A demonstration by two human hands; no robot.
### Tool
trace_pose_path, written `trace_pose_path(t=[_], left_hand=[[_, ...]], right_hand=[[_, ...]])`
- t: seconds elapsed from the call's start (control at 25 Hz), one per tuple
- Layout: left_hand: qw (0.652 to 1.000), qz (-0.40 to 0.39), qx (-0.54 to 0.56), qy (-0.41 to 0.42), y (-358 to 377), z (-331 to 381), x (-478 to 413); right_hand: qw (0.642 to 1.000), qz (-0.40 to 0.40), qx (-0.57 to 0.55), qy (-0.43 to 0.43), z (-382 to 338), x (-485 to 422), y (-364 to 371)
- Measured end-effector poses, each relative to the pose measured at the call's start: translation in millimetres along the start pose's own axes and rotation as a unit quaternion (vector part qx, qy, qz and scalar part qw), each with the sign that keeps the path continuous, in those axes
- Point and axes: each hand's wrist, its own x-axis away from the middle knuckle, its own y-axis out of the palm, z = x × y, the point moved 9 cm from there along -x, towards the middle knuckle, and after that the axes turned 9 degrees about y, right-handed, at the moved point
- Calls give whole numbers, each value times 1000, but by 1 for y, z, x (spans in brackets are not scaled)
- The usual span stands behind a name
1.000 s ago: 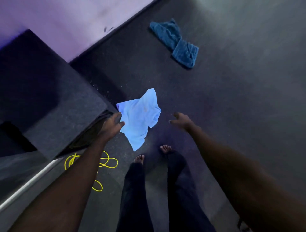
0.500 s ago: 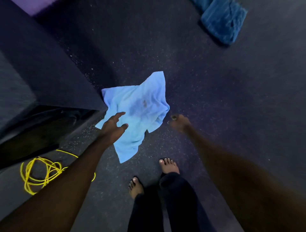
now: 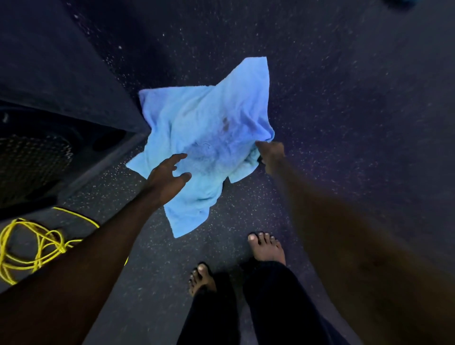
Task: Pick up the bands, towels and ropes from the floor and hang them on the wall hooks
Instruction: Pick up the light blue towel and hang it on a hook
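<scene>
Light blue towel lies crumpled on the dark speckled floor, centre of frame, its left corner tucked against the base of a dark box at upper left.

Right hand is at the towel's right edge, fingers curled in on a fold; looks like a pinch, though the tips are hidden under cloth, so grip depth can't be told. Left hand is over the lower-left part of the towel, fingers spread wide, thumb out, holding nothing; can't tell whether it touches the cloth.

Risks, as I judge them:
- A one-edge pinch means the towel hangs long and drags when lifted, and could slip out if the bite is shallow.
- The left corner may catch on the box edge if pulled straight up.
- Yellow rope is coiled at lower left, just beside the left forearm. Bare feet stand close below the towel, so a step left risks a snag.

Open room: floor to the right and top is clear apart from a scrap of darker blue cloth at the top edge. Lift up and right.
</scene>
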Motion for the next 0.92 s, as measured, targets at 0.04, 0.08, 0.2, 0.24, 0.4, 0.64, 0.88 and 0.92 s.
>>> trace_pose_path(t=[0.04, 0.08, 0.2, 0.24, 0.4, 0.64, 0.88, 0.92], left_hand=[[1000, 0, 0, -1, -1, 0, 0], [1000, 4, 1, 1, -4, 3, 1], [1000, 6, 17, 9, -18, 24, 11], [1000, 3, 25, 11, -24, 33, 18], [997, 13, 72, 22, -71, 87, 55], [992, 25, 112, 53, -186, 177, 156], [990, 87, 91, 57, -327, 252, 317], [990, 99, 87, 53, -345, 255, 340]], right_hand=[[1000, -12, -17, -14, -2, 3, 4], [998, -24, -34, -36, -7, 8, 6], [990, -72, -92, -81, -38, 54, 3], [987, -96, -104, -74, -47, 75, 1], [970, -223, -99, 3, -78, 180, -12], [951, -308, -33, -8, -156, 373, -55], [958, -275, 65, -50, -224, 602, -104], [957, -277, 66, -50, -232, 626, -108]])
